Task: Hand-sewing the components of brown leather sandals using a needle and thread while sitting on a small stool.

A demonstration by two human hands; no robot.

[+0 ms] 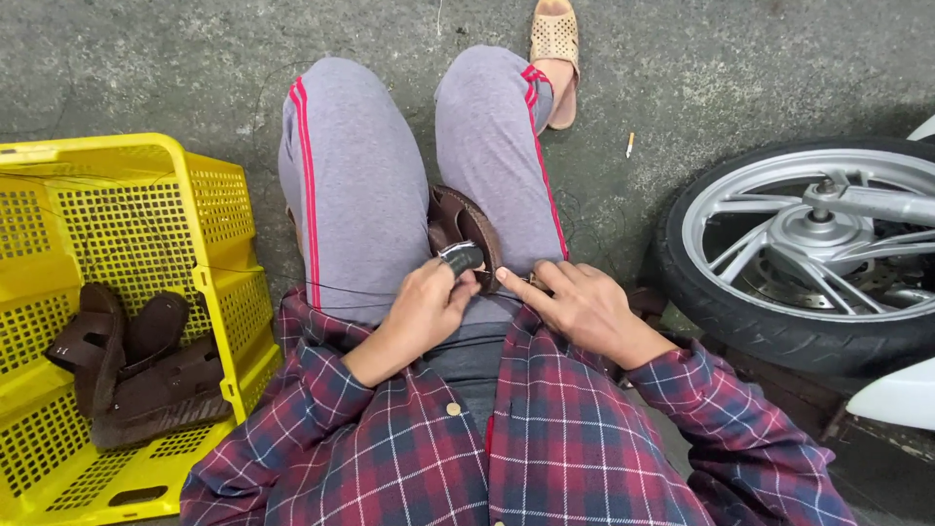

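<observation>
Rough grey concrete floor (682, 68) lies underfoot. Nearest, a brown leather sandal (466, 226) is pinned between the knees; the left hand (421, 310) is closed around its wrapped black thumb guard (462, 256), the right hand (584, 307) pinched at thin black thread (331, 287). Thread could snag or snap if tugged. Yellow plastic crate (209, 209) at nine o'clock, motorbike wheel (808, 244) at three.

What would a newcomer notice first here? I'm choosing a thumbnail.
The bright yellow perforated plastic crate at the left, holding dark brown leather sandal pieces. At centre, the left hand and right hand work a brown leather sandal wedged between grey-trousered knees. At right, a silver spoked motorbike wheel.
</observation>
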